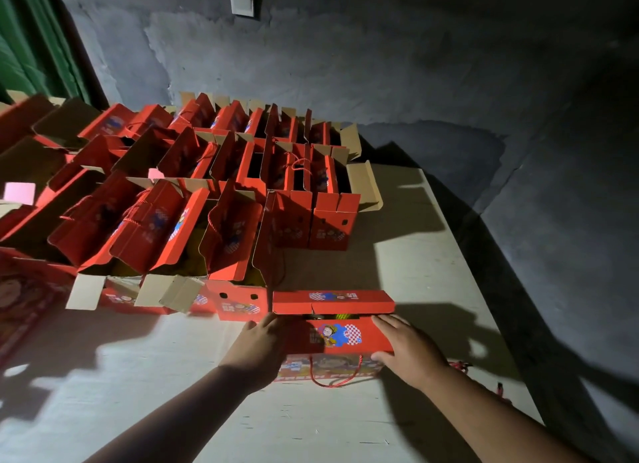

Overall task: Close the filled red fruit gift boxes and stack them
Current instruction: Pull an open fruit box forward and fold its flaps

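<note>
Pressing the near flap of 1 red gift box at the table's front edge: left hand and right hand lie flat, fingers spread, gripping nothing. Risk: flaps misalign over the remaining gap, snagging the rope handle; many open boxes wait behind.

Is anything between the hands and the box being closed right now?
Nothing visible. The left hand and right hand already rest on the near flap of the red box. A gap remains between it and the far flap.
</note>
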